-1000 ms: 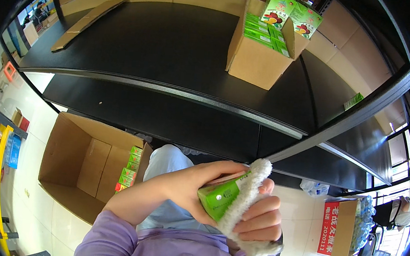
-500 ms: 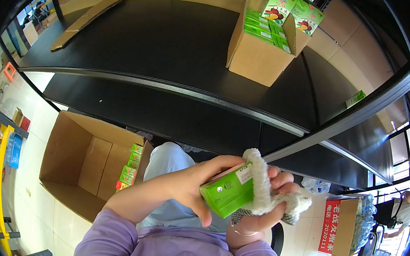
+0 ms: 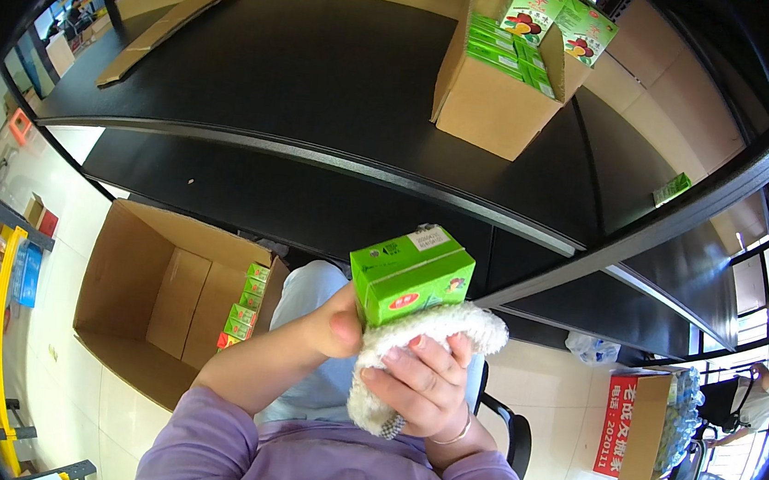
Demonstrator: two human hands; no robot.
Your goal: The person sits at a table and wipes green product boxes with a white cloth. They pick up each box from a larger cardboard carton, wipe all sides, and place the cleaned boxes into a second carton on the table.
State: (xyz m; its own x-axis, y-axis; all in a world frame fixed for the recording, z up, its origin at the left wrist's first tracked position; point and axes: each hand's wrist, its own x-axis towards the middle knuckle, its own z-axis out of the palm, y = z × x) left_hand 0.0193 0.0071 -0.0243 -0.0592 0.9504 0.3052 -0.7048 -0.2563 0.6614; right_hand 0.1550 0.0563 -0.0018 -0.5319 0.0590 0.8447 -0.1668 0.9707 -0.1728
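Left hand [image 3: 336,324] grasps green rectangular cardboard box [image 3: 411,275]; right hand [image 3: 423,384] clasps white fluffy cloth [image 3: 441,321]. Press cloth flat, lightly.

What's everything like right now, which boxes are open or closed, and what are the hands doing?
Left hand: gripping the green box
Right hand: curled around the white cloth
Green box: held up, visible sides closed
White cloth: bunched, against the green box
Big cardboard box: open, partly filled
Shelf carton: open, green packs inside
Cardboard strip: lying on the shelf
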